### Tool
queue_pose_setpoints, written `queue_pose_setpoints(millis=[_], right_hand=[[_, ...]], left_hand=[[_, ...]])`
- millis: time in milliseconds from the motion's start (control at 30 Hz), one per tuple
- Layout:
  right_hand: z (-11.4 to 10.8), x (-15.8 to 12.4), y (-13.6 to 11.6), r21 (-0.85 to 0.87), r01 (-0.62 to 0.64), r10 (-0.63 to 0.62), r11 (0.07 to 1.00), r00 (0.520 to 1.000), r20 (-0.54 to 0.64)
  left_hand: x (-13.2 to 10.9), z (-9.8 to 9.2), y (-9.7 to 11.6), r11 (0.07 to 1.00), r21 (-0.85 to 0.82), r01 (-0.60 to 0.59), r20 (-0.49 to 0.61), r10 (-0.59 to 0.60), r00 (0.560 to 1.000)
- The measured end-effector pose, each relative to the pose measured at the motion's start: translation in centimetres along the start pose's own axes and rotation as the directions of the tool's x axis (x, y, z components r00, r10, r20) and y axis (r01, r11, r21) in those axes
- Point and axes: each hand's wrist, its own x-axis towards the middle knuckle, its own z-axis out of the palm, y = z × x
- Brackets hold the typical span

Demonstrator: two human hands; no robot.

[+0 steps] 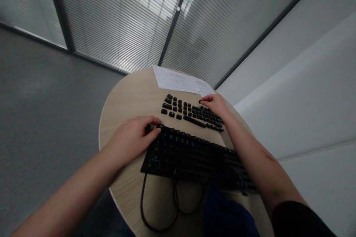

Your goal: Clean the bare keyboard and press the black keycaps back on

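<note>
On the pale counter (125, 100), the keyboard (189, 155) lies nearer than the right hand (217, 105), long axis left to right; that grip pinches a keycap (200, 101); the left hand (133, 133) grasps the keyboard's far-left corner.

A round, light wood-grain tabletop with a pale edge (130, 96) carries flat white printed paper sheets (178, 81) along its far side. Nearer than these, loose small black plastic keycaps (167, 106) lie in slanting rows, crowded closer together toward the right, with one long black bar-shaped keycap (194, 121) among them. Nearer still is a wide black rectangular keyboard (180, 152), its thin black cable (141, 203) looping over the near wood.
</note>
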Motion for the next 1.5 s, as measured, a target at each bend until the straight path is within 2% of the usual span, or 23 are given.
queue_pose_setpoints(millis=[67, 167, 267, 333, 567, 733, 1067, 1200, 1500], right_hand=[[-1.5, -3.9, -1.7, 0.071, 0.08, -0.08, 0.994, 0.997, -0.003], [-2.8, -10.8, -3.9, 0.153, 0.184, -0.196, 0.971, 0.978, 0.064], [-2.4, -16.0, -4.9, 0.188, 0.258, -0.283, 0.948, 0.951, 0.121], [-1.7, -17.6, -5.0, 0.179, 0.275, -0.299, 0.945, 0.945, 0.129], [0.0, -17.6, -5.0, 0.154, 0.228, -0.244, 0.962, 0.965, 0.097], [0.4, -17.9, -5.3, 0.089, 0.291, -0.297, 0.953, 0.953, 0.064], [0.4, -18.0, -4.8, 0.112, 0.295, -0.302, 0.949, 0.952, 0.055], [0.1, -17.8, -4.9, 0.085, 0.328, -0.335, 0.941, 0.936, 0.105], [-0.4, -17.3, -6.3, -0.11, 0.424, -0.397, 0.899, 0.894, 0.207]], left_hand=[[0.0, 0.0, -0.1, 1.0, 0.001, 0.0, -0.004, 0.0, 1.0], [0.1, 0.1, -0.2, 1.0, 0.001, 0.018, -0.006, -0.018, 1.0], [0.2, 0.2, -0.3, 0.999, 0.001, 0.035, -0.002, -0.035, 0.999], [0.2, 0.2, -0.2, 0.999, 0.009, 0.035, -0.007, -0.035, 0.999], [0.0, 0.1, 0.3, 0.998, 0.035, 0.049, -0.015, -0.049, 0.999], [0.0, -0.1, 0.4, 0.999, 0.027, 0.046, -0.004, -0.046, 0.999], [0.0, 0.0, 0.3, 0.999, 0.01, 0.042, 0.012, -0.043, 0.999], [0.0, 0.0, 0.0, 1.0, 0.016, 0.025, 0.003, -0.025, 1.0], [0.1, 0.0, 0.3, 0.999, 0.032, 0.041, 0.006, -0.041, 0.999]])
